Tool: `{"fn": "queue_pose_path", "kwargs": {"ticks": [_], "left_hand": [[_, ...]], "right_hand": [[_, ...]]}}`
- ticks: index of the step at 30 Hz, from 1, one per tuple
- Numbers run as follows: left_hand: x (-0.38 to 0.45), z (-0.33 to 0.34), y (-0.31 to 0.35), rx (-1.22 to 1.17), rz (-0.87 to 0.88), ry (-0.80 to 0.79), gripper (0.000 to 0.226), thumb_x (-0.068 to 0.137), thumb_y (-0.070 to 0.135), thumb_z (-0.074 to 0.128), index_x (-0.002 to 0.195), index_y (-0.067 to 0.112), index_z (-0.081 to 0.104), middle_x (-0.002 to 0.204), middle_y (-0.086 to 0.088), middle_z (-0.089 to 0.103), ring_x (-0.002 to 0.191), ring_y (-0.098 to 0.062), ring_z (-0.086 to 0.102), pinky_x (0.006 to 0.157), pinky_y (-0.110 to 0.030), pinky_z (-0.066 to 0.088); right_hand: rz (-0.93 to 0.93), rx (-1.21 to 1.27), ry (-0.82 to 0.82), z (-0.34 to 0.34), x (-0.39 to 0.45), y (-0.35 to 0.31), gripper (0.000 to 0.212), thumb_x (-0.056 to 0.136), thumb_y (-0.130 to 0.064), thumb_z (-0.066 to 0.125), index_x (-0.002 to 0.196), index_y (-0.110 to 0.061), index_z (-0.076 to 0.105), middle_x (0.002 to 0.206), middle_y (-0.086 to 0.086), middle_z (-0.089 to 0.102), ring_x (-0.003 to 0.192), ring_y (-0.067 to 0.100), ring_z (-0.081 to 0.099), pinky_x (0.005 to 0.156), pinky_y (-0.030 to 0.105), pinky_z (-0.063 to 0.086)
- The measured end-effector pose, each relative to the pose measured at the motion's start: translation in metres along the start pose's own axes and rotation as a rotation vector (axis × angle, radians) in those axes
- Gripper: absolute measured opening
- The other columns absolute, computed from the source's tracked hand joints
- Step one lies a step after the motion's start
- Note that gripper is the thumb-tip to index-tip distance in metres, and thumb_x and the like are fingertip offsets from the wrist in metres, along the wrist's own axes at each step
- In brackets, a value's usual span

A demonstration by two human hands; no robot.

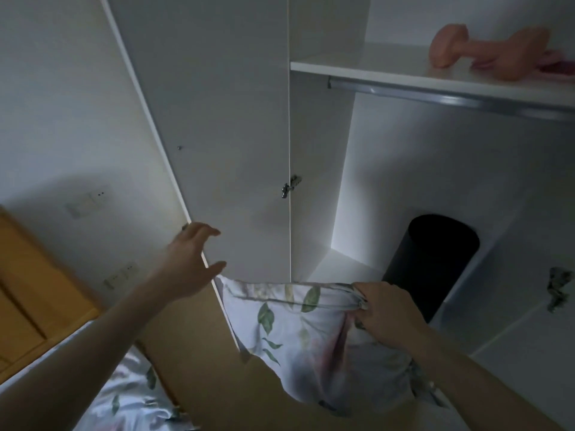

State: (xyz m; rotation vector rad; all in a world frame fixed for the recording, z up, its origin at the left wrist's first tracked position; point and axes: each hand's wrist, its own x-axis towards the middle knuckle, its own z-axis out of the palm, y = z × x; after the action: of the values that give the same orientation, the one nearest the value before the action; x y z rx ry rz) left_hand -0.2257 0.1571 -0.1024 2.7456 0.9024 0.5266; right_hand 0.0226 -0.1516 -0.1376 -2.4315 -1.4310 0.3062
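Note:
A white pillow with a green leaf print (298, 343) hangs in front of an open white wardrobe. My right hand (385, 312) grips the pillow's top right corner, bunching the cloth. At the edge of the open wardrobe door (217, 135) is my left hand (189, 265), fingers spread and slightly curved, holding nothing. Whether its fingers touch the door edge I cannot tell.
Inside the wardrobe, a black cylindrical bin (432, 265) stands on the floor panel. Above it run a metal rail (435, 94) and a shelf (357, 65) bearing pink dumbbells (485, 51). A wooden cabinet (28, 290) stands at left. Leaf-print bedding (130, 399) lies below.

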Motion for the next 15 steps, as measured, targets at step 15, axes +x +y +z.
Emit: {"fn": "queue_pose_path", "kwargs": {"ticks": [15], "left_hand": [[0.096, -0.034, -0.038, -0.398, -0.395, 0.236, 0.061, 0.09, 0.024, 0.068, 0.139, 0.011, 0.035, 0.136, -0.013, 0.053, 0.113, -0.036, 0.062, 0.097, -0.051, 0.051]], "right_hand": [[-0.031, -0.068, 0.163, -0.035, -0.008, -0.02, 0.035, 0.069, -0.055, 0.056, 0.096, -0.032, 0.062, 0.082, -0.012, 0.068, 0.078, 0.017, 0.064, 0.062, 0.033, 0.045]]}}
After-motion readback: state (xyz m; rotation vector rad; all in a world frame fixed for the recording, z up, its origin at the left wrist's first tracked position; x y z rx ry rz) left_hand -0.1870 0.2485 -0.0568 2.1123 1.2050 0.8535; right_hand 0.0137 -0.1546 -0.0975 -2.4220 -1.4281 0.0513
